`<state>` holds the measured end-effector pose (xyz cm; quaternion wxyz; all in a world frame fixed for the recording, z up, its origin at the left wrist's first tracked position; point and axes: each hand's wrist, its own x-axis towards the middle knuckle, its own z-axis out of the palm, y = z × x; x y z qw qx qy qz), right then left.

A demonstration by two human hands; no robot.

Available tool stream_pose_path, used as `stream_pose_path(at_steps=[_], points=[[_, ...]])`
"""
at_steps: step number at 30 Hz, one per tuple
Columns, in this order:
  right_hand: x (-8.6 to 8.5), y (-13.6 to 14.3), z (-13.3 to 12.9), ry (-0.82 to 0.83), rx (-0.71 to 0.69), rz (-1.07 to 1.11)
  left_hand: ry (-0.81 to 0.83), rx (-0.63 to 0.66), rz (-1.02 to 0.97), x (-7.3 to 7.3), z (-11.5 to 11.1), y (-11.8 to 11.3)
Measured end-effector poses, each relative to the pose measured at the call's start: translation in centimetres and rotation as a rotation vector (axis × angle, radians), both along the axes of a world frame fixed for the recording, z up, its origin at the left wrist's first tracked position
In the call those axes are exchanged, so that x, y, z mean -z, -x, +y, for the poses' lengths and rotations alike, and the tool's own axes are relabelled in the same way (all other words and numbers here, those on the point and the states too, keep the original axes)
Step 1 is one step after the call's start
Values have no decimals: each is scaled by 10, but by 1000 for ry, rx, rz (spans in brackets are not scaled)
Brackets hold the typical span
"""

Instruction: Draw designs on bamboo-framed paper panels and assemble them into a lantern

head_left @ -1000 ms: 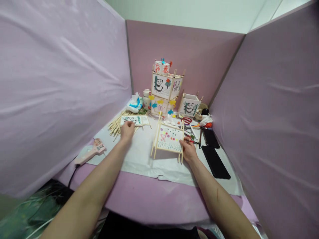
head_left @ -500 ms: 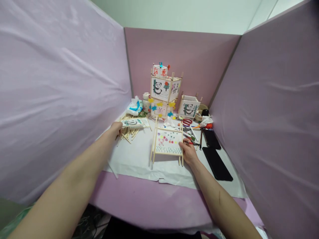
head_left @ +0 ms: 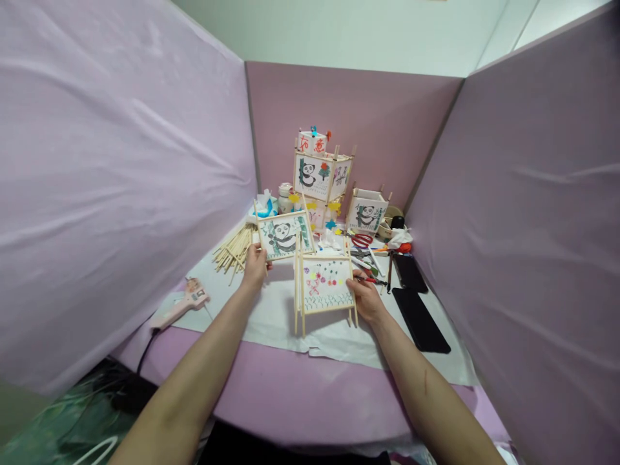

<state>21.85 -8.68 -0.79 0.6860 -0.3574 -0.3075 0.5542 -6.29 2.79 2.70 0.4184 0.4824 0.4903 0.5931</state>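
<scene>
Wooden-framed panda drawing [head_left: 285,237], mid-frame | left grip [head_left: 255,265] clasping its edge | right grip [head_left: 367,298] holding dotted-picture stick frame [head_left: 325,285], just below centre

The panda panel [head_left: 285,237] is white, drawn in black and green; the stick frame [head_left: 328,284] has white paper with pink, purple and yellow spots above green squiggles. The glue gun [head_left: 192,300] is pale pink.

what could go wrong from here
The panda panel, held by one side in the left hand, might tip. It could bump the dotted frame in the right hand, as they overlap in this view. The glue gun has its cord over the table edge, where the left arm might snag it.
</scene>
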Motion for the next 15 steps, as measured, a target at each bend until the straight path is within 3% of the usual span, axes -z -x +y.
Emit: stream_pose_path(at_steps=[3, 7, 11, 15], points=[[-1, -1, -1, -3, -12, -2, -50, 18, -57, 14, -5, -15], [0, -2, 1, -32, 25, -4, -57, 40, -99, 28, -8, -17], [-1, -9, 2, -45, 86, 0, -78, 82, -138, 30, -14, -17], [-4, -24, 2, -64, 154, -28, -65, 212, -184, 30, -32, -34]])
